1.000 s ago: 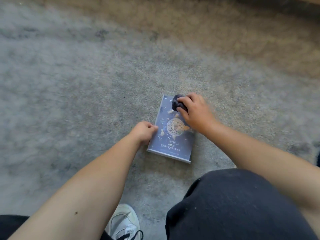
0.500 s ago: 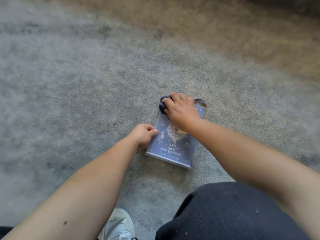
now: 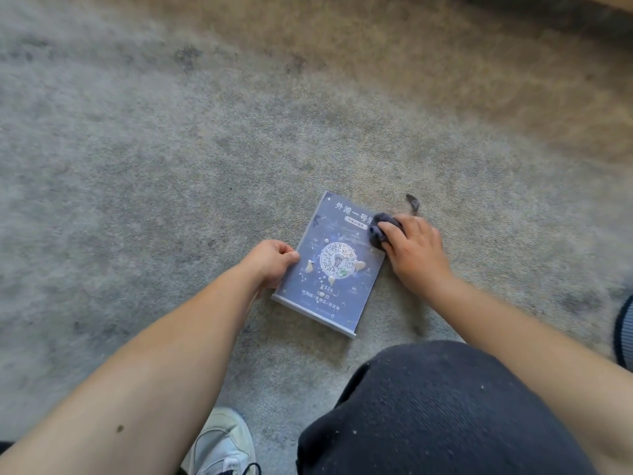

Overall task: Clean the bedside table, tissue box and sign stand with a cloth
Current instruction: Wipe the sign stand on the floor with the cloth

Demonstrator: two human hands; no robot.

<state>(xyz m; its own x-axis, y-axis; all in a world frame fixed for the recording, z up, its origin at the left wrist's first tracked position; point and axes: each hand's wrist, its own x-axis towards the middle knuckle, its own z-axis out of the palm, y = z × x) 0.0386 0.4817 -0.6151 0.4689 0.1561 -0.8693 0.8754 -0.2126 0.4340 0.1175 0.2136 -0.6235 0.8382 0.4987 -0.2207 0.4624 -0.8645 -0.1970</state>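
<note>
Sign stand (image 3: 334,265) lay flat on the grey carpet (image 3: 137,166), face up, near the middle of the view – dark blue printed sheet with a round QR-type code in the centre, white lettering along the top, "V526" below the code. Its base strip ran along the near edge, toward the person's knee (image 3: 428,406). It sat slightly rotated, top edge tipped to the right.

Left hand (image 3: 272,265) gripped the stand's left edge about midway down, fingers curled under, thumb on the rim – closed on it. Right hand (image 3: 414,252) was at the stand's upper right corner, palm down, fingers bunched around a dark cloth (image 3: 380,229) wadded into a ball. The cloth pressed on the stand's face by the right end of the top lettering, covering the last characters. A thin dark tail of the cloth stuck out past the hand onto the carpet, just beyond the stand's top right corner.

Both forearms were bare. Dark trouser leg filled the lower right; a white shoe (image 3: 222,443) with dark laces showed at the bottom edge, between the left forearm and the knee. Carpet looked mottled, browner toward the far right. A dark striped object (image 3: 623,334) was cut off at the right edge – could not tell what it was.
</note>
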